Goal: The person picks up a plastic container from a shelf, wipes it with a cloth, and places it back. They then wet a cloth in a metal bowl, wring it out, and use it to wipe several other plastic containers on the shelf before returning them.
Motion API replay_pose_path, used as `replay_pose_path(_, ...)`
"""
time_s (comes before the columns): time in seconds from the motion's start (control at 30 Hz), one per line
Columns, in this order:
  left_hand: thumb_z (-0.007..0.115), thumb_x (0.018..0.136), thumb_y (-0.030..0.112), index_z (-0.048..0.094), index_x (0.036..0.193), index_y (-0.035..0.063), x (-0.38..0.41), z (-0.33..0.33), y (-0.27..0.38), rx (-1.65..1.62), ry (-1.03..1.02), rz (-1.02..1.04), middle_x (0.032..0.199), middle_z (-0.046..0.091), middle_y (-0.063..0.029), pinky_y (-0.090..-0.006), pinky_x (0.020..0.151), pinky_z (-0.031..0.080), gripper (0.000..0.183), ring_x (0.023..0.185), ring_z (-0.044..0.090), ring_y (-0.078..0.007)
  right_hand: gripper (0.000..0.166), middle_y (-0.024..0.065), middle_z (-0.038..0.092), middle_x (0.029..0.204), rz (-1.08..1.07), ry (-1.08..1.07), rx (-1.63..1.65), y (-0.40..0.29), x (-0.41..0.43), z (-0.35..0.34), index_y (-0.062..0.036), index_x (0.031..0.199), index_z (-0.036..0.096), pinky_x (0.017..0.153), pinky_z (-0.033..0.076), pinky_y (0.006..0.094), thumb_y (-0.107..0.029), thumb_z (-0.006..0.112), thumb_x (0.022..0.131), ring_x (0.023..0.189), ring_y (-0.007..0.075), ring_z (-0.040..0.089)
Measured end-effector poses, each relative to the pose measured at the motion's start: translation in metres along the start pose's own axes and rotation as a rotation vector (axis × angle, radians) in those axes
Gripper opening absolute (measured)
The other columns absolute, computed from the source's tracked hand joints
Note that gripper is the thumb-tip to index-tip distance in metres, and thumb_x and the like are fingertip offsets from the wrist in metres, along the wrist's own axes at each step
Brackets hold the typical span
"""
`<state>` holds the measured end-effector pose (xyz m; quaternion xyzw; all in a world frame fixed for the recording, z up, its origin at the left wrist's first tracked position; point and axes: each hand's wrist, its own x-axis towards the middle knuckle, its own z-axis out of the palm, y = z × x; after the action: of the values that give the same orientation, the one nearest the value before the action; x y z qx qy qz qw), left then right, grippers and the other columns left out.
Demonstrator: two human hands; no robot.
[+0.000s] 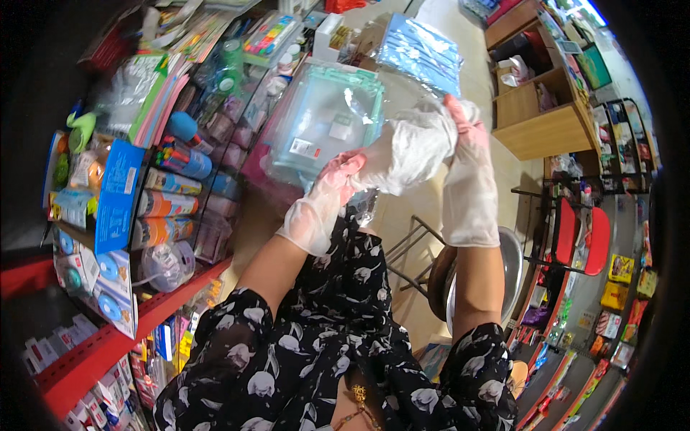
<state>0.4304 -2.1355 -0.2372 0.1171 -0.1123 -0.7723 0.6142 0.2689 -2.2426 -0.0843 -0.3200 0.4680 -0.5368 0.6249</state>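
Observation:
A crumpled white cloth is stretched between my hands, above the shelf edge and the floor. My left hand, in a thin whitish glove, pinches the cloth's near left end. Gloved the same way, my right hand grips its far right end. Just beyond the left hand is a clear plastic case with a teal rim and a white label, covered in shiny film. A light-blue folded item in clear wrapping lies past the right hand's fingertips; whether the hand touches it, I cannot tell.
On the left, a shelf with a red edge is packed with stationery, a blue display box and marker tubs. To the right stand a round-seated stool, a wooden cabinet and racks of packaged goods. Tiled floor shows between them.

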Motion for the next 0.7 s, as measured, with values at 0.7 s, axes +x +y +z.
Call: replay_pose_path(0.7,0.044,0.096,0.056,0.029,0.149,0.0085,-0.020,0.049,0.023,-0.217,0.007,0.131,0.150,0.037,-0.0123,-0.0450,0.112,0.036,0.073,0.133,0.043,-0.0327,0.023,-0.0004,0.065,0.093,-0.111,-0.433,-0.253,0.050,-0.049,0.031,-0.0028,0.108,0.061,0.070,0.048,0.0216,-0.014,0.070,0.090,0.082,0.0057,0.058)
